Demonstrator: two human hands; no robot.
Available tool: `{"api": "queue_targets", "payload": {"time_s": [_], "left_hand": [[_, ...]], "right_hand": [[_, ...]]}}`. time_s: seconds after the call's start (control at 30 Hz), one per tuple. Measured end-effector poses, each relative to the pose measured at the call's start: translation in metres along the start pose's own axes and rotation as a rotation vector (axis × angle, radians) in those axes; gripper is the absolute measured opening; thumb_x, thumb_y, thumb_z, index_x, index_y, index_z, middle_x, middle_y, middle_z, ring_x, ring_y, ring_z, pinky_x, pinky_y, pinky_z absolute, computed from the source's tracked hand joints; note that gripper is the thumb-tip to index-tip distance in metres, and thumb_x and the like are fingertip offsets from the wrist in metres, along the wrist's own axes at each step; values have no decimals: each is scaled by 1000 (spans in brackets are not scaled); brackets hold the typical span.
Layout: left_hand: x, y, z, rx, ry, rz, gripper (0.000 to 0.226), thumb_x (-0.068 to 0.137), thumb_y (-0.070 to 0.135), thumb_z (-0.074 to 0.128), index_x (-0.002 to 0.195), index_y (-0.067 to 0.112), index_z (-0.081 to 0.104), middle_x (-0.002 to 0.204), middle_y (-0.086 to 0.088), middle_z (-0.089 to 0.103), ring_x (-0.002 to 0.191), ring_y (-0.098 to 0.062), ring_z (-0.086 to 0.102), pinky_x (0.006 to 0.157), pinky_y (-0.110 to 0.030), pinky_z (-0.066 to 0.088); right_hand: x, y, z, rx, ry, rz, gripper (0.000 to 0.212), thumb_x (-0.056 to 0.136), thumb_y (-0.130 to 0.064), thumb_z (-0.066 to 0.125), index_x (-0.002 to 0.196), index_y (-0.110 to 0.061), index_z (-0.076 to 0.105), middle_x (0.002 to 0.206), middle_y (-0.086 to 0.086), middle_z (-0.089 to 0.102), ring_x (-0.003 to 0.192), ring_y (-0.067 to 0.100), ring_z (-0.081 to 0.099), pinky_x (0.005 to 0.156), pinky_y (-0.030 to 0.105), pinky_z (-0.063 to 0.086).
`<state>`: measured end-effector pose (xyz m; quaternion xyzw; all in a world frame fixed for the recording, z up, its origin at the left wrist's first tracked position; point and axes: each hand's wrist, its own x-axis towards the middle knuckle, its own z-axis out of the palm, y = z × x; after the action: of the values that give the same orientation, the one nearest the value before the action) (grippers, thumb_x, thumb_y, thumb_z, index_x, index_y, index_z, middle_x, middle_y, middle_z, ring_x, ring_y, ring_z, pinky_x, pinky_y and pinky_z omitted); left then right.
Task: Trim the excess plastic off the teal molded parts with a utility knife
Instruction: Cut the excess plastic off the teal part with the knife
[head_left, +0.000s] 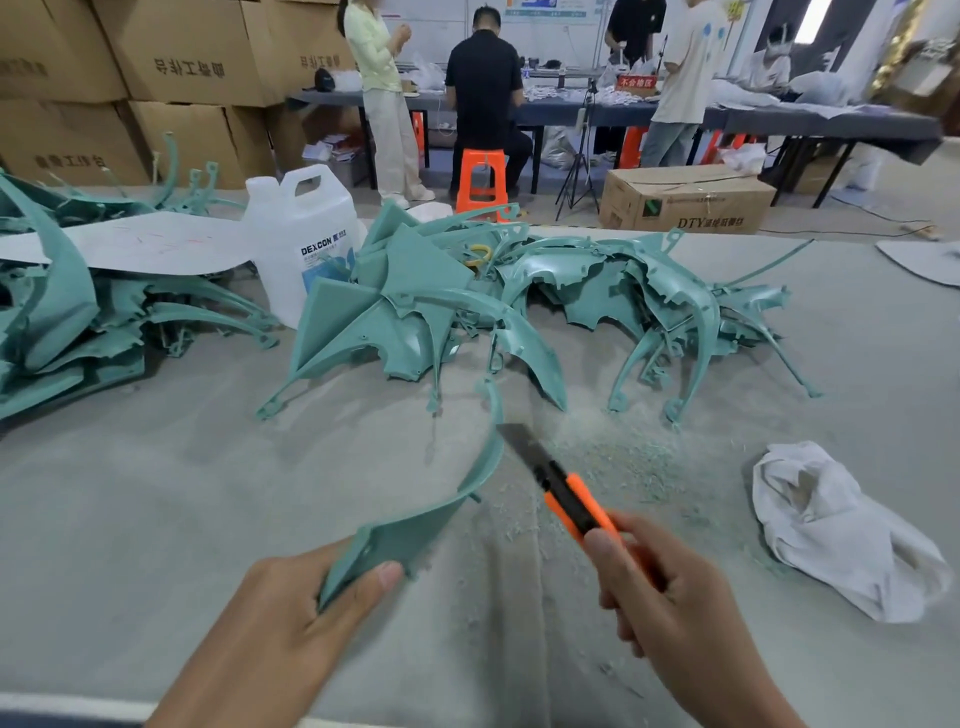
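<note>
While only the head view is on hand, it shows plenty. At lower centre of the frame the left hand (291, 613) grips the broad end of a curved teal moulded plastic part (441, 514), thumb on top, and the part's narrow arm sweeps up toward the middle of the frame. The right hand (675, 597), at lower right, is closed round an orange-handled utility knife (566, 493) with its dark blade extended. The blade tip lies right at the outer edge of that narrow arm; whether it touches I cannot tell.

Just right of the knife, a scatter of pale teal shavings (613, 457) covers the grey felt-covered tabletop (156, 493), so some trimming looks done. Above it, across the middle of the frame, a loose heap of teal parts (467, 312) shows ragged, torn-looking edges, which I take as waiting for the knife. At far left, a nested stack of teal parts (62, 312) may be finished pieces, though that is uncertain. My judgement: 1 part is in hand and many remain.

A crumpled white cloth (841, 535) lies at right and a white plastic jug (301, 234) stands at upper left.
</note>
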<state>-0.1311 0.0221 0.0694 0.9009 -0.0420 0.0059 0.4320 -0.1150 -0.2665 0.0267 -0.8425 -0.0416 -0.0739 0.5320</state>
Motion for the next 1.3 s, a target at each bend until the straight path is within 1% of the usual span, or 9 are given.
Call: {"api": "queue_targets", "payload": {"time_s": [0.23,0.37,0.5,0.57,0.7,0.8,0.93,1.07,1.3], "left_hand": [[6,8,12,199,46,129,26,91,48,54,83,72,53,54,24,52,53,2,50,53,-8,35],[-1,13,6,204,65,178,18,92,43,63,90,60,66,52,29,49,54,1,50,50,-3,33],[-15,17,-13,56,-49,124,5,82,64,64,80,68,63,60,24,64,58,6,60,54,-11,44],[-24,15,-27,-62,-113,75,33,63,89,58,86,68,66,64,17,70,62,-2,68,57,-17,50],[-37,-1,-38,-117,101,-67,67,28,73,78,74,25,82,64,-2,73,69,-24,74,68,-43,57],[-35,17,-39,-111,84,99,38,46,69,79,82,57,74,67,20,72,59,1,70,51,-21,56],[-17,13,-27,-351,9,38,29,64,48,78,91,57,73,85,9,78,75,-4,73,61,-14,56],[6,-16,-2,186,63,223,16,96,48,57,100,45,73,99,22,70,86,5,63,75,-12,46],[23,-50,29,513,-247,219,64,63,66,77,123,48,61,118,26,57,101,0,57,83,-15,35]], "right_hand": [[-29,-35,22,-104,-130,-100,60,74,-93,39,119,-59,59,67,-12,69,56,7,66,57,23,55],[-19,-36,19,-164,-54,-141,33,84,-74,48,111,-60,61,64,-10,66,51,5,61,52,16,49],[12,-20,-1,-193,34,-101,22,89,-66,48,103,-56,62,63,-1,64,46,11,57,49,35,50],[28,-11,-13,-250,75,-79,24,90,-69,46,102,-54,61,63,-3,64,45,11,57,47,38,50],[60,20,-26,-454,42,-7,25,95,-55,53,101,-35,67,61,-2,63,55,16,61,56,42,54],[68,43,-19,-380,26,65,19,97,-49,53,92,-36,66,63,-1,65,50,12,58,52,34,50],[55,59,1,-100,107,105,10,98,-47,56,99,-45,66,64,1,65,44,13,55,45,32,48],[38,66,19,-38,221,55,22,89,-61,50,101,-49,64,66,-1,66,47,15,58,51,37,51],[29,68,25,-13,322,60,24,88,-63,50,102,-48,63,68,-5,68,47,15,58,45,41,53]]}}
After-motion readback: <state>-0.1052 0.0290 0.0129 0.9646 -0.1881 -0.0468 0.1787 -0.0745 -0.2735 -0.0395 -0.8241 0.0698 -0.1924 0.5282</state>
